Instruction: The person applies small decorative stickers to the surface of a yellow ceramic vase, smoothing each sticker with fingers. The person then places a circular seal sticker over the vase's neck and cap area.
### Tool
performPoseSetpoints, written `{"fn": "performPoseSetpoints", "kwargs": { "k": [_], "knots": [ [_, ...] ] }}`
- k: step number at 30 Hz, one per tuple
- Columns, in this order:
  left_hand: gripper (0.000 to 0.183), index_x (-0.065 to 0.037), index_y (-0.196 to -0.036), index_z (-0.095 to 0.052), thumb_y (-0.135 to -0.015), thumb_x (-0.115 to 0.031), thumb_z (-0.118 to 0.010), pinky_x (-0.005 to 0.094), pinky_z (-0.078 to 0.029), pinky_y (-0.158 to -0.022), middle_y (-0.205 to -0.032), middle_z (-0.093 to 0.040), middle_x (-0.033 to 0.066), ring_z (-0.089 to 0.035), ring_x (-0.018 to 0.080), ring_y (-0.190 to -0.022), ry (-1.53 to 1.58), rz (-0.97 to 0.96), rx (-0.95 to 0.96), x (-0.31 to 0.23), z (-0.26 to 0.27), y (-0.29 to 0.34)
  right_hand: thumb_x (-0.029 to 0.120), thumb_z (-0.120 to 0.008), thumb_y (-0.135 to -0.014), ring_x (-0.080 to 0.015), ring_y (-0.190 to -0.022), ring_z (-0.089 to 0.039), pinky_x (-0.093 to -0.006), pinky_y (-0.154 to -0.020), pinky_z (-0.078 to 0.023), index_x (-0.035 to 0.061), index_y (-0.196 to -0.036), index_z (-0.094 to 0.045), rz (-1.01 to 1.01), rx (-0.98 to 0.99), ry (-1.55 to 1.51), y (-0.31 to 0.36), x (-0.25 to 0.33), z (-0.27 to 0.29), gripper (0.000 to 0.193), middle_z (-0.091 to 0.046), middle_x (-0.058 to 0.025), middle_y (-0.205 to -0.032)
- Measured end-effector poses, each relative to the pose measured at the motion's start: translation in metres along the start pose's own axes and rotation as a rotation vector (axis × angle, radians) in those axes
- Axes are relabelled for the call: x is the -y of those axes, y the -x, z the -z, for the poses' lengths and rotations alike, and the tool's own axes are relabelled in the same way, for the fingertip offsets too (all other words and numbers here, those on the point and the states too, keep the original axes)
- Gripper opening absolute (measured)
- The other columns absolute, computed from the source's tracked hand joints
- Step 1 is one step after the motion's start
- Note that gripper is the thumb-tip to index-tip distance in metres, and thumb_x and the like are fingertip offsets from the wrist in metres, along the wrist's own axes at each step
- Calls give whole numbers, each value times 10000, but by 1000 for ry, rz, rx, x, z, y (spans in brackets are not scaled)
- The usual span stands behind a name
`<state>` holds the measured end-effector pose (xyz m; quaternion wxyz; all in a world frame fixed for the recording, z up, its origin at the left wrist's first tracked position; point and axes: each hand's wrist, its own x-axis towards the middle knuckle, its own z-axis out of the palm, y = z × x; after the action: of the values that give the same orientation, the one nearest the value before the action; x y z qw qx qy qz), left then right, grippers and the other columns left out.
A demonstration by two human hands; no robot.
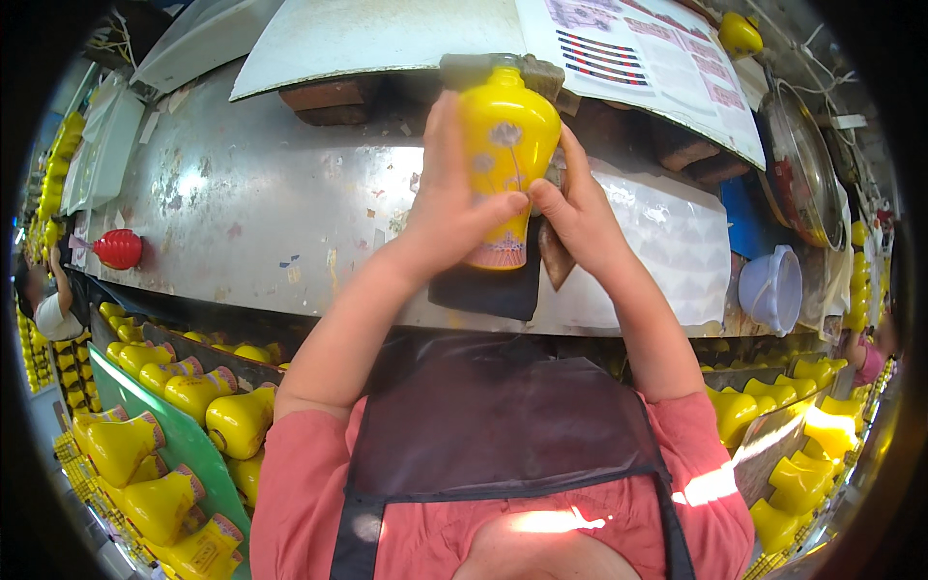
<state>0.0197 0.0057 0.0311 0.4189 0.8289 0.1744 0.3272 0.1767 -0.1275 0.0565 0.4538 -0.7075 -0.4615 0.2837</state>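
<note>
A glossy yellow vase (512,114) with a pale flower pattern and a patterned band near its base is between my hands above the metal table. Along its left side lies my left hand (447,208), its thumb across the lower front; its fingers are blurred. My right hand (583,208) grips the vase from the right, with the two thumbs almost meeting. A brown pointed flat piece (555,255) shows below the right hand; whether that hand holds it I cannot tell. Under the vase's base lies a dark cloth (488,293).
A raised white board (406,39) on bricks carries printed sheets (638,48). White paper (667,256) covers the table's right part, near a pale blue bucket (771,290). A red bottle (118,248) stands left. Several yellow vases (242,420) lie at both sides; other people are at the edges.
</note>
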Motion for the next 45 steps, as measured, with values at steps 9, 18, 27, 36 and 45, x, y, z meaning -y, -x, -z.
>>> {"fn": "performPoseSetpoints", "kwargs": {
  "k": [9, 18, 27, 36, 45],
  "knots": [
    [1195, -49, -1639, -1, -802, -280, -823, 463, -221, -1249, -1625, -138, 238, -213, 378, -1521, -70, -26, -13, -1, -4, 0, 348, -688, -927, -407, -1202, -654, -415, -997, -511, 74, -1625, -219, 3, -9, -79, -4, 0, 0, 885, -620, -293, -1341],
    [1183, -49, -1631, -63, -759, -254, -836, 495, -236, -1250, -1636, -129, 298, -185, 464, -1534, -100, -47, -26, -5, -4, 0, 472, -787, -797, -369, -887, -741, -397, -793, -577, 80, -1442, -561, -11, -238, 440, -24, 54, 7, 788, -756, -208, -1013],
    [1183, -85, -1631, -85, -736, -232, -844, 516, -264, -1239, -1632, -131, 325, -183, 508, -1528, -85, -72, -37, -4, -5, -1, 439, -747, -876, -193, -656, -685, -300, -645, -541, 62, -1368, -644, 44, -237, 467, -28, 57, 9, 628, -732, -122, -821],
    [1222, -110, -1648, -27, -751, -247, -845, 497, -272, -1239, -1653, -102, 315, -202, 473, -1536, -123, -56, -45, -5, -5, 1, 390, -688, -954, -117, -675, -636, -271, -673, -534, 34, -1320, -679, -50, -216, 149, -34, 42, 19, 510, -724, -25, -869],
    [789, -156, -1664, 64, -1100, -524, -347, 451, -252, -1254, -1666, -252, 103, -295, 257, -1520, 1078, 380, 67, -20, 0, 1, 60, -771, -883, -129, -910, -656, -290, -790, -538, 35, -1191, -679, 154, -231, -90, -7, 45, 18, 323, -694, -46, -1054]
  ]
}}
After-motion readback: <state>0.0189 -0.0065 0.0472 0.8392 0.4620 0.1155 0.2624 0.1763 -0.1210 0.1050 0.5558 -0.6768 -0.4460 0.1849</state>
